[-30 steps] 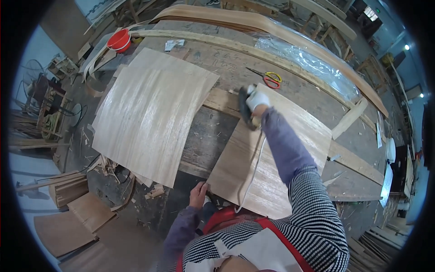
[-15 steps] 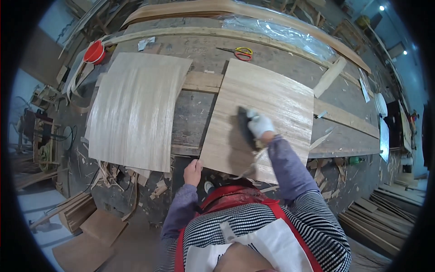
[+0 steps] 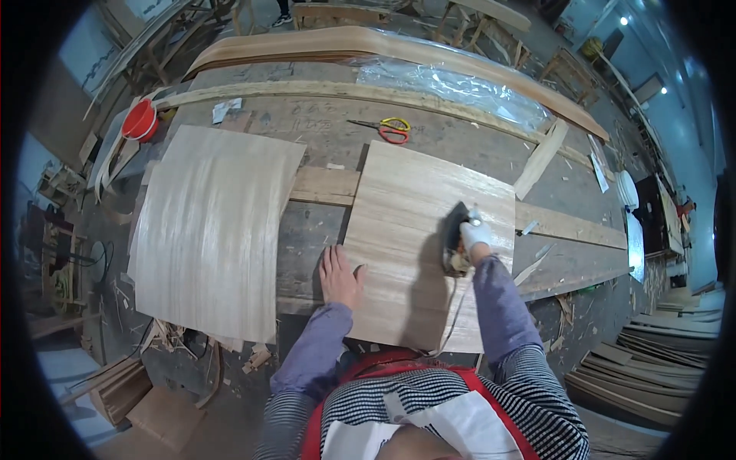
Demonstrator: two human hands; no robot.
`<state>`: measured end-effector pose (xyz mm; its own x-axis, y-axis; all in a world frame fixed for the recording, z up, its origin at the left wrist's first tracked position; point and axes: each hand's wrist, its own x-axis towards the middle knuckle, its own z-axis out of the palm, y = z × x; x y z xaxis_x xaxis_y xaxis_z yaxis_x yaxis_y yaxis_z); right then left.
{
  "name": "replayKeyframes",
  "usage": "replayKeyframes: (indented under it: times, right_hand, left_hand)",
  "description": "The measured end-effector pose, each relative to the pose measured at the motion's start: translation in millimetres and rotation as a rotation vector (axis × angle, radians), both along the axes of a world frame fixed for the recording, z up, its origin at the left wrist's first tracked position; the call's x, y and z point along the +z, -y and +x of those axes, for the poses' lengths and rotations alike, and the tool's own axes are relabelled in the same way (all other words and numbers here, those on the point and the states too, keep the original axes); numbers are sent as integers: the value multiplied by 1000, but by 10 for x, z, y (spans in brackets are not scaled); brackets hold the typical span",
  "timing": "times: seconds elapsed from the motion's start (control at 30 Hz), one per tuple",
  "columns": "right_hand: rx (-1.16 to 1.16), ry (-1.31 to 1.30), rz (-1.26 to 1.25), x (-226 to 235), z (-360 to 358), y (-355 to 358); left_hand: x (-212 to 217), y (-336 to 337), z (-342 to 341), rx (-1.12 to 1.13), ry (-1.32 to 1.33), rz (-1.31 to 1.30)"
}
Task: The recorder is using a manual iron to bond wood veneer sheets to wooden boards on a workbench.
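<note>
A wood veneer panel (image 3: 391, 245) lies on the workbench in front of me. My right hand (image 3: 477, 233), in a white glove, is wrapped round the handle of a dark clothes iron (image 3: 452, 230), whose sole rests on the panel's right half. From the iron a pale cord (image 3: 451, 307) trails toward my body. My left hand (image 3: 340, 279) is bare and lies flat with fingers apart at the panel's left edge, partly over the bench. To the left is a second, slightly curved stack of veneer sheets (image 3: 207, 230).
Yellow-and-red-handled scissors (image 3: 393, 132) lie beyond the panel. A red bucket (image 3: 139, 120) stands at the far left. Long veneer strips (image 3: 284, 44) and clear plastic film (image 3: 452, 83) line the far edge. Light wooden battens (image 3: 567, 222) cross the bench. Scraps litter the floor.
My left hand has moved from the panel's near left corner farther up its left edge, its fingers now spread flat. The iron in my right hand has slid rightward across the panel.
</note>
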<state>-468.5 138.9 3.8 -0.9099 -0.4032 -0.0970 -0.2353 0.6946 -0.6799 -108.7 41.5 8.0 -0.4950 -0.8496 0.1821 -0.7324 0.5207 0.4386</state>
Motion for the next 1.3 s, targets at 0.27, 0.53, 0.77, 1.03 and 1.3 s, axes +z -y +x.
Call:
replayKeyframes:
  times: [0.27,0.53,0.77,1.03,1.3]
  right_hand:
    - [641,68,108,818,980,2496]
    - [686,142,157,627,520,3378]
    - [591,-170,409,672,-861,2134]
    - [-218,281,-32,294,-1912,-276]
    - [461,-63,300,650,744,612]
  left_hand:
    - [-11,77,10,40,91,126]
    - [6,66,-205,16,145,184]
    - [20,73,-138,54,73,162]
    - [-61,83,-79,27,24,104]
    - [-227,72,81,63,-44,102]
